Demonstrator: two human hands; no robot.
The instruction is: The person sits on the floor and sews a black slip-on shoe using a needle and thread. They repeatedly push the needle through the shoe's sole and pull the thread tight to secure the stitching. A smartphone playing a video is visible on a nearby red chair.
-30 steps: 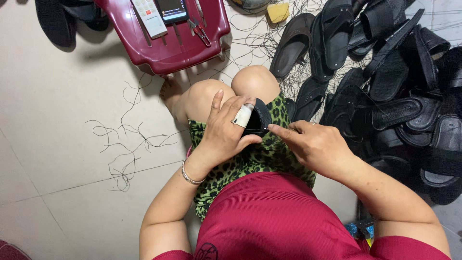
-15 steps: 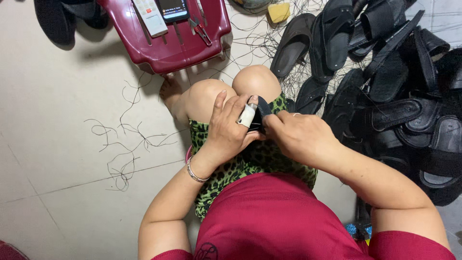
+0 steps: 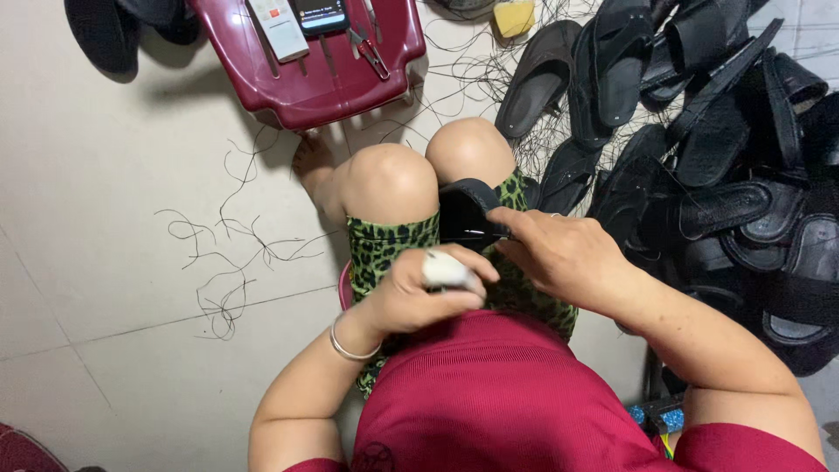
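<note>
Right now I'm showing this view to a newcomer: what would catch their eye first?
Probably the heap of black sandals on the floor at the right. Next, the hands over the lap: the right hand holds a black sandal piece, the left hand a small white object. A dark red stool stands ahead.

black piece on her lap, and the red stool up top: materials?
Black piece: looks like matte rubber or foam, same dull black as the sandals piled nearby; can't tell which. Red stool: glossy moulded plastic, judging by highlights and slotted top.

Lit phone screen [image 3: 320, 12] — on maroon stool [image 3: 323, 83], top edge.
</note>
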